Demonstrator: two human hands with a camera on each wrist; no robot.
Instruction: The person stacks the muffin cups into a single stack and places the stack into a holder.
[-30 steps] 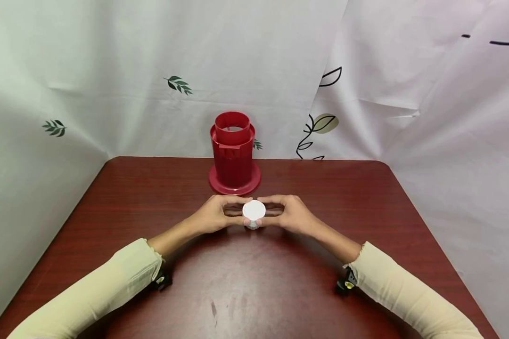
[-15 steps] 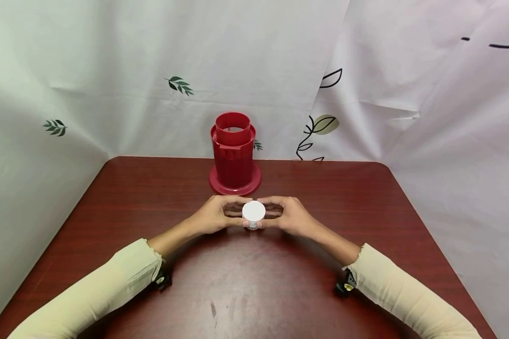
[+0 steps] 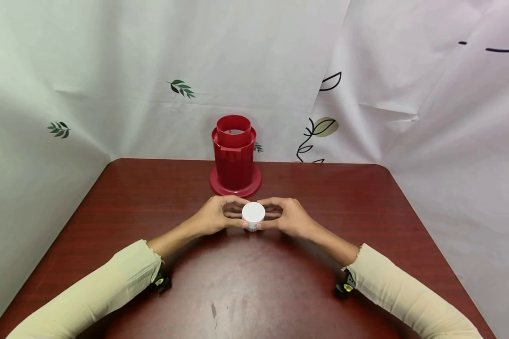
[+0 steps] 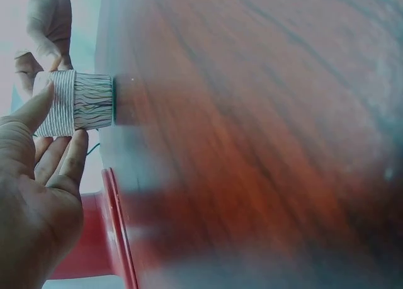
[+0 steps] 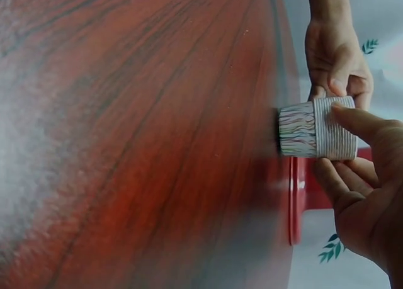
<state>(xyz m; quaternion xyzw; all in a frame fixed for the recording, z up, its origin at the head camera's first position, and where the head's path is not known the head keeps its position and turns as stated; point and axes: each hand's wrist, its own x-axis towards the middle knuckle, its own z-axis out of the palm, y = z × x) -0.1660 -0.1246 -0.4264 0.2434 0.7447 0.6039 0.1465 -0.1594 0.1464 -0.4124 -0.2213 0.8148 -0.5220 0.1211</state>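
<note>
Between the two hands is a short stack of nested paper cups (image 3: 253,213), wide rims uppermost, with a white top in the head view. Wavy coloured lines mark the lowest cup's side, below a band of stacked rims, in the left wrist view (image 4: 93,101). My left hand (image 3: 213,216) pinches the stack from the left, thumb at the near side and fingers at the far side. From the right, my right hand (image 3: 295,217) grips it the same way. The stack's narrow bottom is at the tabletop; whether it bears on the wood I cannot tell.
Behind the hands stands a red plastic cylinder (image 3: 234,169) on a round flange base, with a narrower open ring on top. The dark red wooden table (image 3: 254,282) ends at a white patterned cloth (image 3: 246,56) at the back and sides.
The head view has tilted slightly, so the scene sits a little lower in it. Both hands keep their hold on the cup stack, with hardly any movement.
</note>
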